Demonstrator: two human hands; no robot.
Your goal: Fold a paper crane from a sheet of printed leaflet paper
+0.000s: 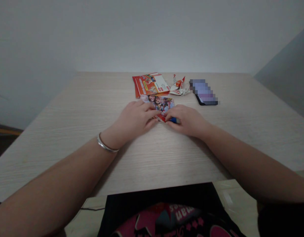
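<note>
My left hand [136, 120] and my right hand [188, 120] rest on a light wooden table [80, 108], fingertips meeting at a small printed paper piece [161, 104] with pictures on it. Both hands pinch its near edge, where a red and blue folded strip [169, 119] shows between the fingers. A silver bangle [106, 146] circles my left wrist. Just beyond the paper lies an orange and white leaflet [149, 84].
A small folded paper figure [178, 88] sits to the right of the leaflet. A phone [203, 92] lies flat farther right. A pale wall stands behind the table's far edge. My lap in dark patterned clothing is below the near edge.
</note>
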